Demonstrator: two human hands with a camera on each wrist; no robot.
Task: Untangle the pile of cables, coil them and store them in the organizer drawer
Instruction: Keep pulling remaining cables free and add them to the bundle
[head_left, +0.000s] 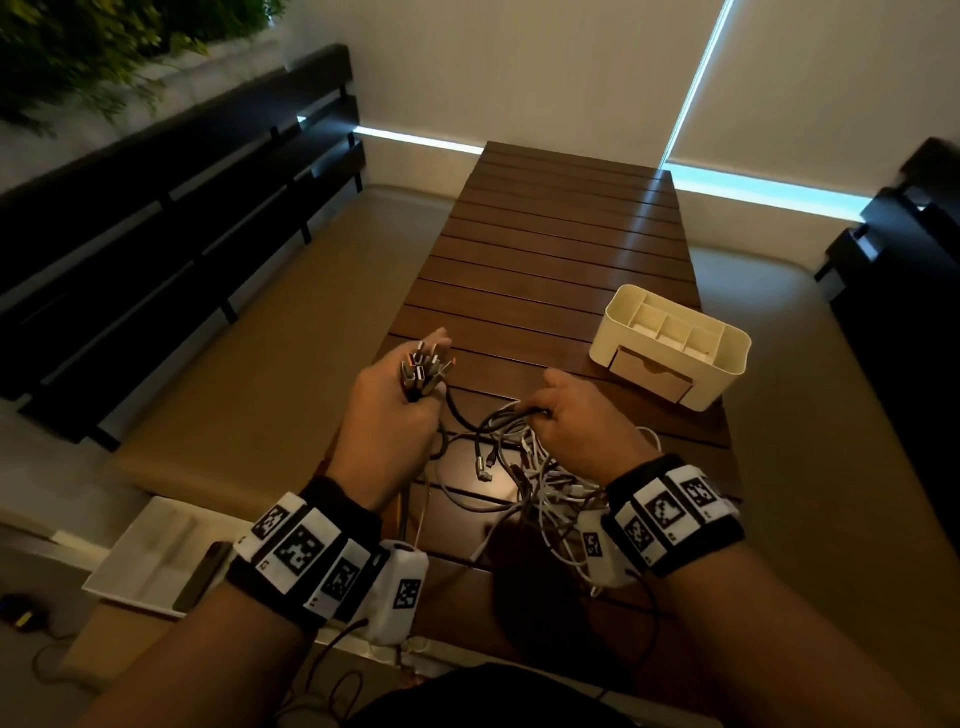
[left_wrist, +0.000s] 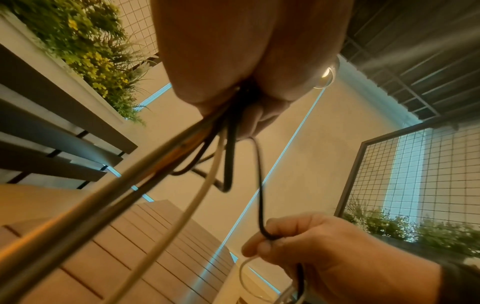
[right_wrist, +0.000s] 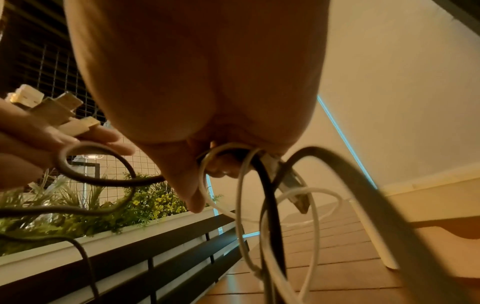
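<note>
Gripping a fistful of cable plugs (head_left: 427, 370) in my left hand (head_left: 392, 415), raised above the table edge, and a few strands in my right hand (head_left: 582, 415).

Both my forearms reach forward side by side, palms turned inward; my left fingers curl tight round the plug ends, which fan upward, while my right fingers close on black and white loops of the tangled cable pile (head_left: 530, 483) lying on the slatted wooden table (head_left: 545, 249) between my wrists. Beyond my right hand stands the cream organizer (head_left: 670, 343), its drawer (head_left: 649, 375) closed.
</note>
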